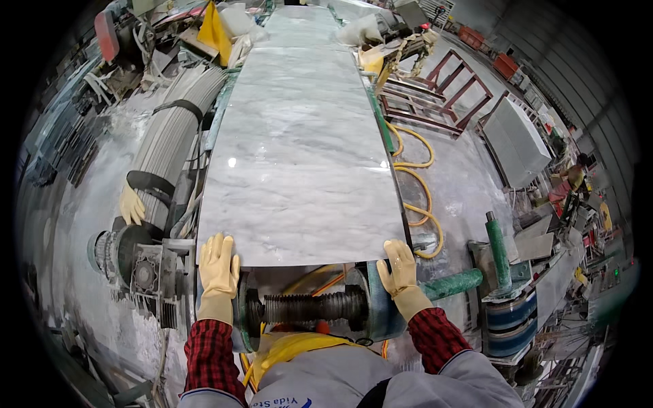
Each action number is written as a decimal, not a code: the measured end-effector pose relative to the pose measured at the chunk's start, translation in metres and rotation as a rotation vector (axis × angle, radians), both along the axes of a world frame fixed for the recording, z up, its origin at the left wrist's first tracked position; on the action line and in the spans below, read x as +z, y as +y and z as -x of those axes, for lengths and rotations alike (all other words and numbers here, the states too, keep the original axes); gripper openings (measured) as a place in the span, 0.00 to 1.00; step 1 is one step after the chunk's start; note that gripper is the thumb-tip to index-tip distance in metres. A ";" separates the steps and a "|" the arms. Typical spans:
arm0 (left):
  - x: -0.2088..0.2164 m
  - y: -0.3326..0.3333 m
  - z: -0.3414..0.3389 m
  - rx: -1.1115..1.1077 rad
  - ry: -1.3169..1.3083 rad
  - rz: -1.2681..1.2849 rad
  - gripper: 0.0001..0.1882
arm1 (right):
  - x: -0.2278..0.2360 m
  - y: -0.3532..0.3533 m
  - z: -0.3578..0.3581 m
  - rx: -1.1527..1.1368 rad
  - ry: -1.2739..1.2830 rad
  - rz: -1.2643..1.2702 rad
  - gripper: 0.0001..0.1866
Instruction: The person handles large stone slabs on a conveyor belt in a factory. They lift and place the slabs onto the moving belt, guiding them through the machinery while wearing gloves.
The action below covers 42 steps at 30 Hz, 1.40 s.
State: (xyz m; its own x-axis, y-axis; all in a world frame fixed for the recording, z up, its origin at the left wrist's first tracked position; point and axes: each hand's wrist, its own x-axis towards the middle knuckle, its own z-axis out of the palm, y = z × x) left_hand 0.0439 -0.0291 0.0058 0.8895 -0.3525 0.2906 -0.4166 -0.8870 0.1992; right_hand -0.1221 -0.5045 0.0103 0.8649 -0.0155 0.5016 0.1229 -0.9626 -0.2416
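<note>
A long white marble slab (299,149) with grey veins stretches away from me on a machine bed. My left hand (218,268), in a cream rubber glove, lies at the slab's near left corner with its fingers stretched forward. At the near right corner is my right hand (400,272), gloved alike, fingers extended and thumb apart. Neither hand is wrapped round anything; whether the fingertips press on the stone I cannot tell. Just below the slab's near edge runs a dark threaded roller (314,307) between two round end pieces.
Left of the slab stands a motor (109,255) beside a long grey ribbed cover (170,136), with a cream glove (130,204) on it. Yellow hoses (430,204) loop on the floor at right, near a dark red metal rack (442,95). A green cylinder (498,251) rises at the right.
</note>
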 end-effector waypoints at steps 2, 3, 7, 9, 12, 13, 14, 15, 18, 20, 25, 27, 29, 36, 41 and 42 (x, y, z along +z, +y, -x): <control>0.001 -0.002 0.000 0.011 -0.006 0.021 0.25 | 0.000 -0.003 0.001 0.014 0.047 -0.021 0.31; 0.000 -0.003 0.000 0.016 -0.007 0.035 0.25 | 0.000 -0.003 0.002 0.006 0.042 -0.007 0.31; -0.006 0.003 0.003 -0.005 -0.052 0.022 0.26 | -0.003 0.001 0.007 -0.027 0.061 0.009 0.30; -0.007 0.003 0.002 -0.001 -0.019 0.035 0.26 | -0.004 -0.003 0.004 -0.013 0.033 0.014 0.29; -0.009 0.003 0.003 0.012 -0.003 0.004 0.27 | -0.006 -0.001 0.007 -0.008 0.009 0.038 0.32; -0.009 0.003 0.004 0.016 0.005 -0.005 0.28 | -0.005 -0.001 0.008 -0.005 -0.001 0.038 0.32; -0.010 0.003 0.004 0.019 0.012 -0.015 0.28 | -0.005 -0.001 0.008 -0.007 0.007 0.039 0.33; -0.012 0.004 0.004 0.019 -0.004 -0.026 0.28 | -0.004 0.001 0.009 -0.010 0.014 0.037 0.33; -0.014 0.006 0.003 0.035 0.037 -0.096 0.30 | -0.005 0.001 0.008 -0.004 0.005 0.035 0.34; -0.020 0.000 0.002 0.081 0.058 -0.131 0.30 | -0.004 0.000 0.007 0.016 -0.012 0.026 0.33; 0.022 -0.086 0.024 -0.165 0.250 -0.010 0.30 | 0.001 0.004 0.011 -0.017 -0.010 -0.005 0.28; 0.008 -0.125 0.044 -0.321 0.125 0.089 0.27 | 0.007 0.008 0.008 -0.002 -0.017 0.000 0.28; 0.032 -0.157 0.057 -0.553 0.157 0.146 0.27 | 0.001 0.003 0.011 -0.013 -0.004 -0.013 0.28; 0.053 -0.091 0.036 -0.517 0.215 0.036 0.27 | -0.006 0.000 0.017 -0.042 0.018 -0.021 0.29; 0.017 0.007 -0.002 -0.180 0.047 -0.091 0.24 | 0.014 0.007 0.015 -0.052 0.155 -0.062 0.30; 0.013 0.011 -0.007 -0.159 0.040 -0.088 0.24 | 0.014 0.007 0.017 -0.054 0.159 -0.054 0.30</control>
